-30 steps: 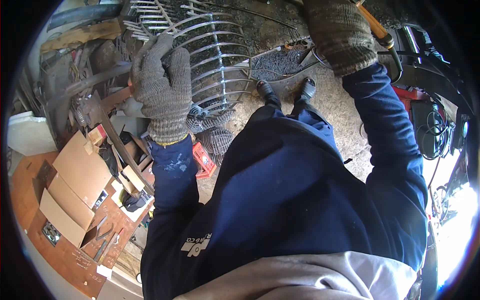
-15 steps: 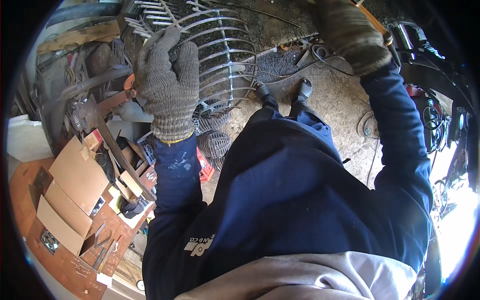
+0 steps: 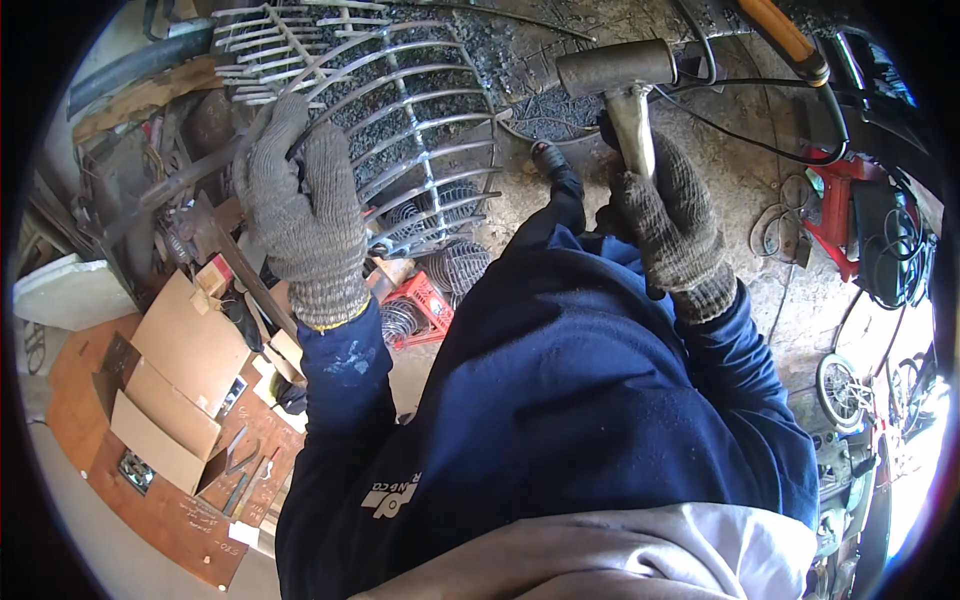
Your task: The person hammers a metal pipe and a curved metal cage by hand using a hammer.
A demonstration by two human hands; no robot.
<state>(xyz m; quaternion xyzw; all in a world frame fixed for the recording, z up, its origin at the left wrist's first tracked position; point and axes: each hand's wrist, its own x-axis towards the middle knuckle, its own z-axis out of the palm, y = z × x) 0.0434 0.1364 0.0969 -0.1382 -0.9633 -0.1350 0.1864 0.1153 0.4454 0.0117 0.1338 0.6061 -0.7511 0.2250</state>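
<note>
My left hand (image 3: pixel 305 205), in a grey knitted glove, is closed at the left edge of a ribbed metal frame (image 3: pixel 412 120). The frame has curved rods joined by a straight bar; its rod ends disappear behind my fingers, so the exact hold is partly hidden. My right hand (image 3: pixel 675 215), gloved alike, wraps around the pale handle of a hammer (image 3: pixel 632 130). The hammer's thick cylindrical head (image 3: pixel 615 67) points away from me, to the right of the frame and apart from it.
Coiled wire pieces (image 3: pixel 455 265) and a red crate (image 3: pixel 425 305) lie below the frame. At left stands a brown table (image 3: pixel 110 490) with an open cardboard box (image 3: pixel 190 345) and hand tools. Cables cross the floor near a red-and-black machine (image 3: pixel 850 225) at right.
My right hand has come down and inward from the upper right, bringing the hammer into clear view. My left hand stays at the frame; both appear slightly farther left as the view shifts.
</note>
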